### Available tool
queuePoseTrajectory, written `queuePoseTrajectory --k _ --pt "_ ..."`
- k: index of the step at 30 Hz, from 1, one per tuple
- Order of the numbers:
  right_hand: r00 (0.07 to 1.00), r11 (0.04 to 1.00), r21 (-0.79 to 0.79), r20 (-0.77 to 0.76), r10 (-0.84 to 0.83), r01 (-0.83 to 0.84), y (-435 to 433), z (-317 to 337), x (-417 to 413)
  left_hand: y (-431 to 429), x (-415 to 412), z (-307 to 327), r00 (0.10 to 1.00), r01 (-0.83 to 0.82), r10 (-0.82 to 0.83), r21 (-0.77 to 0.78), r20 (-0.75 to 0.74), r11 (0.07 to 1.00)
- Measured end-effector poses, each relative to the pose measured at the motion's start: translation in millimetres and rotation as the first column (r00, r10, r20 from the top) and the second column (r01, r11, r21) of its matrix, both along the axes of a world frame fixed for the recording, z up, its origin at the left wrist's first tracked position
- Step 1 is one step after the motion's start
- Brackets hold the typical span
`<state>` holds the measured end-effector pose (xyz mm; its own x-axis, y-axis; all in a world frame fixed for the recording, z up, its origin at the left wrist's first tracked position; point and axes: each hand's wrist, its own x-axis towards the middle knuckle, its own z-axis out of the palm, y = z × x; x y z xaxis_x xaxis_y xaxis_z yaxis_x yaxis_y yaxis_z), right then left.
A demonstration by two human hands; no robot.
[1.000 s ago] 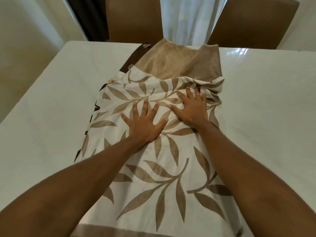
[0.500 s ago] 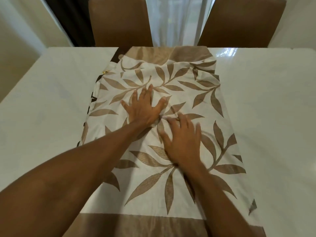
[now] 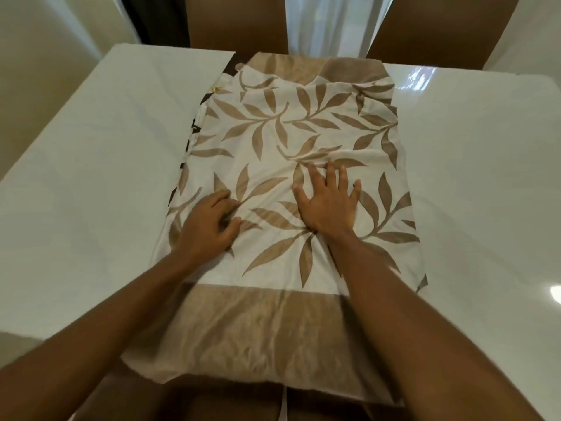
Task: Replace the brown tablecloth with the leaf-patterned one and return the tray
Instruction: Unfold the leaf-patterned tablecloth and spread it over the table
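Observation:
The leaf-patterned tablecloth (image 3: 291, 129), white with tan leaves and tan end bands, lies lengthwise down the middle of the white table (image 3: 91, 183). Its near band hangs over the front edge. A dark brown cloth (image 3: 194, 129) peeks out along its left side. My right hand (image 3: 329, 202) rests flat on the cloth with fingers spread. My left hand (image 3: 209, 226) presses the cloth near its left edge with fingers curled; whether it pinches fabric is unclear. No tray is in view.
Two brown chairs (image 3: 236, 22) (image 3: 440, 28) stand at the far side of the table, with a white curtain (image 3: 331, 22) between them. A brown seat (image 3: 230, 402) shows below the near table edge. Glossy tabletop extends on both sides of the cloth.
The cloth's far end has been spread flat toward the far edge. Both hands have slid back toward me, the left one moving to the cloth's left side and curling its fingers.

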<state>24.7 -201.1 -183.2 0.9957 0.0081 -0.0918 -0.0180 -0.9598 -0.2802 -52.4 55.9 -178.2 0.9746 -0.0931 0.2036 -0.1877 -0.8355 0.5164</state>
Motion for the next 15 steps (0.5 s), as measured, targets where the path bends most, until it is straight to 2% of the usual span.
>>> queuePoseTrajectory --k 5,10,15 --pt "0.987 0.998 0.033 -0.149 0.058 -0.054 8.8 20.3 -25.3 30.8 -91.8 8.4 0.962 -0.255 0.257 0.038 -0.094 0.966" --pt "0.96 0.958 0.064 -0.021 0.28 -0.278 72.5 12.5 -174.4 39.9 -149.0 17.5 0.856 -0.487 0.507 0.176 -0.094 0.855" --pt "0.95 0.947 0.074 0.008 0.313 -0.313 111.8 7.4 -257.5 46.2 -154.8 34.5 0.736 -0.625 0.611 0.056 -0.291 0.779"
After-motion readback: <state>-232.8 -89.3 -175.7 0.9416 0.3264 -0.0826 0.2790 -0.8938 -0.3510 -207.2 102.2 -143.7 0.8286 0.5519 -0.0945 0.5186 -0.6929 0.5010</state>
